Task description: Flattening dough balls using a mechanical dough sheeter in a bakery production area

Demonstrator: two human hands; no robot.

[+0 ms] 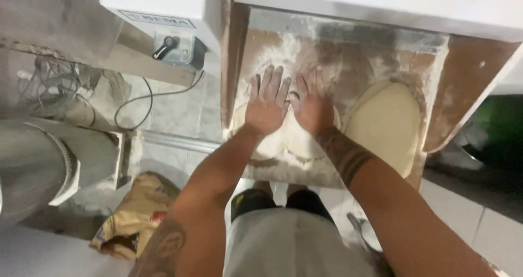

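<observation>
The left hand [267,105] and right hand [312,107] press side by side, fingers spread flat, on the dough piece [289,143], flattening it against the floured board [338,64].

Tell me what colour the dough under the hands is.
Pale cream dough, dusted with white flour, seen in the head view.

left hand [267,103], right hand [311,107] (flat), dough sheet [289,143]
</observation>
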